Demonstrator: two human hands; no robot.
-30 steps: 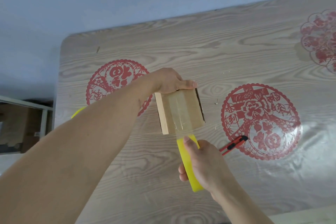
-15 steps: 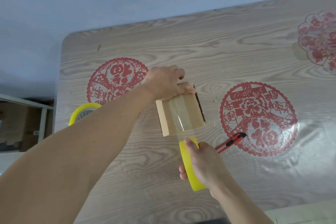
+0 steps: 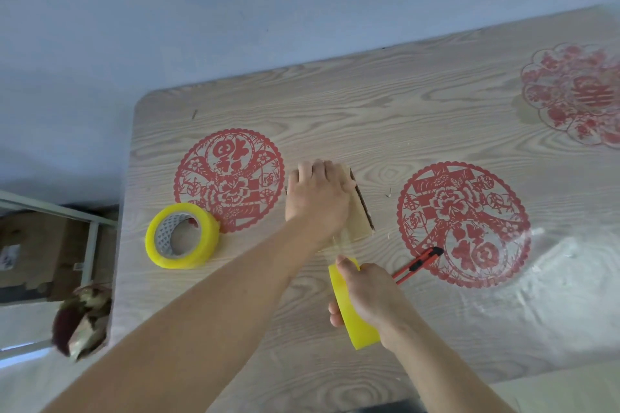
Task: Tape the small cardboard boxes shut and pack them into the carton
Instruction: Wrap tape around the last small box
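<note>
The small cardboard box (image 3: 359,221) lies on the table (image 3: 436,131) and is pressed flat under the open left hand (image 3: 317,194), fingers straight. Just nearer the body, a yellow tape roll (image 3: 352,308) is gripped by the curled right hand (image 3: 370,295). A clear strip is stretched from roll to box — its run follows the box's long axis, toward the right hand, which is judged nearer the red cutter (image 3: 417,264). A second tape roll (image 3: 183,235) sits to the left. No brand can be read — only red paper-cut characters.
</note>
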